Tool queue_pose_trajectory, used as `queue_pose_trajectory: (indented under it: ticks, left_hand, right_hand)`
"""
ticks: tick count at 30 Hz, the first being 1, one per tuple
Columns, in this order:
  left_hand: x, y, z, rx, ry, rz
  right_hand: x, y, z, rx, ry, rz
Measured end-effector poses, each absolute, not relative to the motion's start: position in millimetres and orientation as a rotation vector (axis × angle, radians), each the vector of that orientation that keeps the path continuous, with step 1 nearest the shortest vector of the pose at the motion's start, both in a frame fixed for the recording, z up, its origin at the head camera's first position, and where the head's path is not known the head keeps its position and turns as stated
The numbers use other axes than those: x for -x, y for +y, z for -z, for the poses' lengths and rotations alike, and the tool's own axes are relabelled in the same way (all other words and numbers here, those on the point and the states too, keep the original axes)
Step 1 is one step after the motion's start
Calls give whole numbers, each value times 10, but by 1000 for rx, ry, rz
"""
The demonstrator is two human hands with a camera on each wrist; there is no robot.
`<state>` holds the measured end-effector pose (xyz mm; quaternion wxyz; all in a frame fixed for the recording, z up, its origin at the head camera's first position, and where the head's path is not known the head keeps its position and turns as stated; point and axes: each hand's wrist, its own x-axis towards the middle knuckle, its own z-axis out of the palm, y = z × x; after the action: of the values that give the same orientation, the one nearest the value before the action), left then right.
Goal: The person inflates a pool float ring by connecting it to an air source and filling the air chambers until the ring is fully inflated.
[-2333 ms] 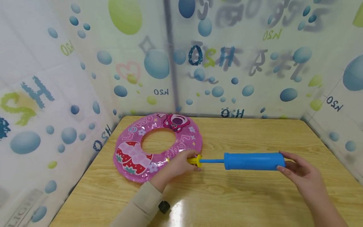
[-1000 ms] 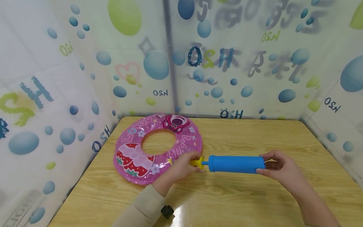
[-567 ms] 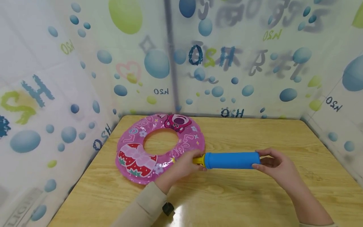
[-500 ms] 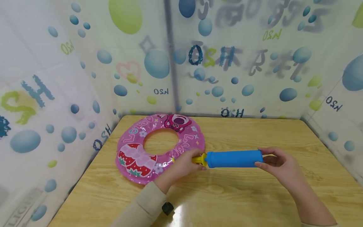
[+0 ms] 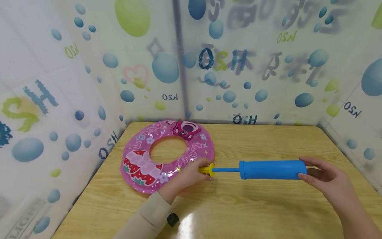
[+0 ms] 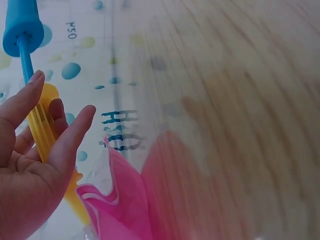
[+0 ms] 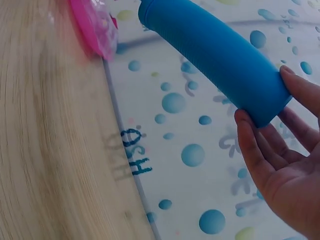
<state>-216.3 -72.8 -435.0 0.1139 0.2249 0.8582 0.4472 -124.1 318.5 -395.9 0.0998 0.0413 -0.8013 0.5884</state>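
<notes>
A blue hand pump (image 5: 271,169) is held level above the table between both hands, its thin rod showing between the cylinder and a yellow end piece (image 5: 211,170). My left hand (image 5: 189,174) grips that yellow piece at the near right side of the pink swim ring (image 5: 134,181). In the left wrist view, the yellow part's lower tip (image 6: 77,205) reaches down beside the ring's pink vinyl (image 6: 125,200). My right hand (image 5: 331,181) pinches the far end of the cylinder (image 7: 215,60) between thumb and fingertips. The ring lies printed side up, looking inflated.
The wooden table (image 5: 253,209) carries the ring on its left half. Behind it and on both sides hangs a pale curtain (image 5: 238,83) printed with bubbles and letters. A small black object (image 5: 172,219) sits at the left sleeve's cuff.
My right hand has pulled the blue cylinder to the right, away from the yellow piece, so the rod shows again. Earlier the cylinder was slid up against it. My left hand stays almost still.
</notes>
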Motion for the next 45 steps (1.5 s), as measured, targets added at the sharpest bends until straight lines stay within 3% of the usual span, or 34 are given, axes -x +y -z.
queue_pose_trajectory:
  ticks: [6, 12, 18, 27, 45]
  left_hand:
    - [2136, -802, 4389, -660, 2509, -1293]
    - [2121, -860, 4381, -703, 2536, -1260]
    - [2129, -821, 4384, -794, 2507, -1276]
    - [2114, -756, 4357, -754, 2514, -1288]
    - [2134, -665, 4352, -860, 2599, -1168]
  right_hand:
    - [1133, 3346, 4023, -59, -2408, -1591]
    - [1117, 3475, 4055, -180, -2253, -1652]
    - [1193, 3499, 4000, -140, -2506, -1508]
    - [1371, 3182, 4026, -246, -2594, -1782]
    - [1433, 2538, 4134, -149, -2518, -1970]
